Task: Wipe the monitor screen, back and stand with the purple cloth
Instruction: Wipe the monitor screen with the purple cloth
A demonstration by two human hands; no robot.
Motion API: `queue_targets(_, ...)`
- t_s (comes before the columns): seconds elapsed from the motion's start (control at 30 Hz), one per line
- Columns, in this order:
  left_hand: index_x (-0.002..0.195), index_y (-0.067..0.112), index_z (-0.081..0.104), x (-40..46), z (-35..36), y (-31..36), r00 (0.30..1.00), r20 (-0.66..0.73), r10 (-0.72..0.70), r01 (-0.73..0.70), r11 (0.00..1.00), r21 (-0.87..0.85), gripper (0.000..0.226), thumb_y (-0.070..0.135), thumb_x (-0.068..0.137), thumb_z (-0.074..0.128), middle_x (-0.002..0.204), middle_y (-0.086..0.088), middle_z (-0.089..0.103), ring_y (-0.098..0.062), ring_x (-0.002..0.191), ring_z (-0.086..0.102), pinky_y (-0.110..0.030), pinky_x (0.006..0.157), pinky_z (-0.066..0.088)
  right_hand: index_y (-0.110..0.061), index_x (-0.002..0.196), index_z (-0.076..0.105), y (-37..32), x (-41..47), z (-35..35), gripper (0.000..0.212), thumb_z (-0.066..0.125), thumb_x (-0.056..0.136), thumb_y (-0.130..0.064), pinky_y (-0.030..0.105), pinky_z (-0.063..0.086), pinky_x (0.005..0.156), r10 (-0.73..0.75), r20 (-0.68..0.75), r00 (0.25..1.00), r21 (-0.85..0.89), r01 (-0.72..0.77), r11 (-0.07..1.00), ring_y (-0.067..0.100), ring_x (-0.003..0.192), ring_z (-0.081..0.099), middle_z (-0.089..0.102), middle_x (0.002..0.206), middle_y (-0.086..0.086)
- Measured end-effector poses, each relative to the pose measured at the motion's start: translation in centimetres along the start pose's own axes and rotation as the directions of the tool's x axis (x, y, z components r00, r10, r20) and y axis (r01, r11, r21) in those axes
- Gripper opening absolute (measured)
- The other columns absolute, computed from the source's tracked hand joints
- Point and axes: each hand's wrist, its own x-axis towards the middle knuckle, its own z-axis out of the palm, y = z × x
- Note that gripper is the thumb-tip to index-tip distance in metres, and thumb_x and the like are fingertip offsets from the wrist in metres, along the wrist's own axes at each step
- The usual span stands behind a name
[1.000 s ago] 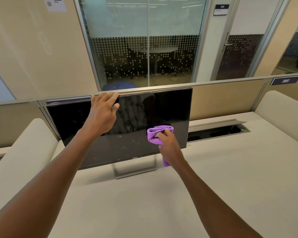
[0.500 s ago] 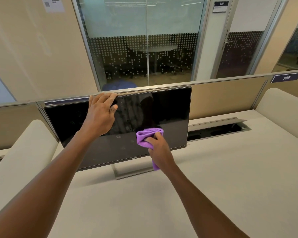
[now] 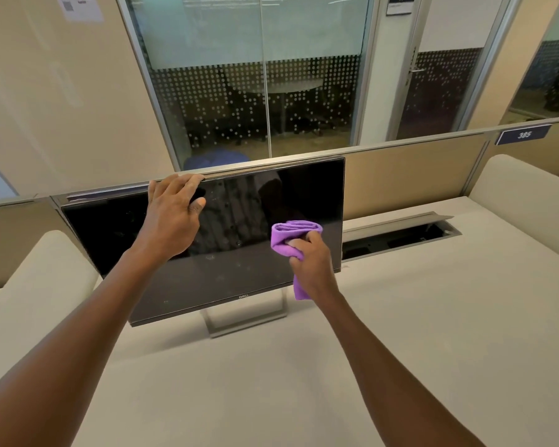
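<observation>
Our left hand (image 3: 171,211) hooks its fingers over the monitor (image 3: 239,221) top edge; our right hand (image 3: 310,262) grips one bunched cloth (image 3: 288,240) against the screen's right side. One monitor, one stand (image 3: 249,317), bare desk (image 3: 400,333) all around.

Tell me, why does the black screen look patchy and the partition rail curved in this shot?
Head view: the dark monitor screen acts as a mirror, reflecting a buttoned shirt between the left hand and the purple cloth in the right hand; its lower part shows pale glare and specks. Head view: the wide-angle lens bends the partition rail.
</observation>
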Motion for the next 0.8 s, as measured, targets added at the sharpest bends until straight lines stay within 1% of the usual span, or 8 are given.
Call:
queue_targets(0.13, 0.145, 0.011, 0.04, 0.0, -0.1, 0.1, 1.0, 0.01, 0.003, -0.003, 1.0, 0.013, 0.046, 0.025, 0.101, 0.042, 0.147, -0.007, 0.042, -0.027, 0.139, 0.025, -0.041, 0.116, 0.006, -0.006, 0.095, 0.069, 2.1, -2.2, 0.9, 0.011, 0.062, 0.088, -0.001, -0.002, 0.038, 0.068, 0.043, 0.08, 0.996, 0.004, -0.043, 0.999, 0.011, 0.087, 0.056, 0.06, 0.101, 0.003)
queue_targets(0.3, 0.146, 0.013, 0.039, -0.1, -0.2, 0.2, 1.0, 0.019, -0.002, 0.001, 1.0, 0.02, 0.047, 0.027, 0.101, 0.043, 0.147, -0.007, 0.041, -0.027, 0.139, 0.024, -0.045, 0.117, 0.004, -0.005, 0.086, 0.069, 5.3, -0.6, -2.3, 0.017, 0.058, 0.083, 0.007, 0.004, 0.045, 0.069, 0.224, -0.036, 0.974, 0.0, -0.224, 0.975, 0.009, 0.079, 0.056, 0.067, 0.092, 0.006)
queue_targets(0.37, 0.146, 0.013, 0.039, -0.1, -0.2, 0.3, 1.0, 0.022, -0.006, 0.006, 1.0, 0.019, 0.048, 0.028, 0.101, 0.043, 0.148, -0.007, 0.041, -0.028, 0.14, 0.023, -0.045, 0.117, 0.003, -0.003, 0.081, 0.067, 5.1, 1.3, -4.2, 0.014, 0.058, 0.081, 0.008, 0.0, 0.04, 0.067, 0.206, -0.12, 0.971, -0.007, -0.208, 0.978, 0.009, 0.074, 0.051, 0.066, 0.088, 0.009)
queue_targets(0.47, 0.147, 0.015, 0.037, 0.0, -0.1, 0.1, 0.999, 0.036, -0.013, 0.012, 1.0, 0.011, 0.049, 0.029, 0.101, 0.044, 0.149, -0.007, 0.039, -0.028, 0.142, 0.02, -0.047, 0.117, 0.0, -0.004, 0.094, 0.068, 3.9, 3.8, -6.0, 0.015, 0.062, 0.081, 0.003, -0.006, 0.03, 0.068, 0.115, -0.156, 0.981, -0.05, -0.124, 0.991, 0.011, 0.083, 0.048, 0.059, 0.097, 0.008)
queue_targets(0.57, 0.148, 0.016, 0.035, 0.1, 0.0, -0.1, 0.999, 0.05, -0.01, 0.009, 1.0, 0.015, 0.05, 0.03, 0.101, 0.044, 0.15, -0.007, 0.038, -0.028, 0.144, 0.019, -0.049, 0.117, -0.001, -0.007, 0.103, 0.067, 3.1, 4.2, -5.3, 0.021, 0.066, 0.083, -0.002, -0.003, 0.03, 0.069, 0.05, -0.125, 0.991, -0.065, -0.059, 0.996, 0.009, 0.089, 0.047, 0.055, 0.103, 0.005)
queue_targets(0.67, 0.148, 0.016, 0.035, 0.1, 0.0, -0.1, 0.999, 0.049, -0.013, 0.012, 1.0, 0.014, 0.05, 0.03, 0.101, 0.045, 0.151, -0.007, 0.037, -0.028, 0.145, 0.018, -0.049, 0.117, -0.001, -0.007, 0.101, 0.067, 4.5, 1.8, -3.2, 0.017, 0.066, 0.085, -0.002, 0.007, 0.045, 0.072, 0.038, -0.048, 0.998, -0.043, -0.04, 0.998, 0.01, 0.085, 0.054, 0.059, 0.101, 0.005)
queue_targets(0.73, 0.148, 0.017, 0.035, 0.1, 0.0, -0.1, 0.999, 0.047, -0.013, 0.012, 1.0, 0.01, 0.05, 0.03, 0.101, 0.045, 0.15, -0.007, 0.038, -0.028, 0.144, 0.018, -0.05, 0.117, -0.001, -0.006, 0.097, 0.066, 6.1, -0.2, -2.2, 0.01, 0.064, 0.088, -0.003, 0.017, 0.053, 0.07, 0.084, 0.018, 0.996, -0.058, -0.083, 0.995, 0.014, 0.082, 0.059, 0.063, 0.099, 0.007)
queue_targets(0.8, 0.148, 0.017, 0.035, 0.1, -0.1, -0.1, 0.999, 0.049, -0.011, 0.01, 1.0, 0.007, 0.05, 0.03, 0.101, 0.045, 0.15, -0.006, 0.038, -0.028, 0.144, 0.018, -0.05, 0.117, -0.001, -0.006, 0.097, 0.065, 7.3, -1.2, -2.3, 0.007, 0.06, 0.091, -0.005, 0.012, 0.047, 0.064, 0.172, 0.057, 0.983, -0.069, -0.168, 0.983, 0.017, 0.08, 0.061, 0.064, 0.096, 0.008)
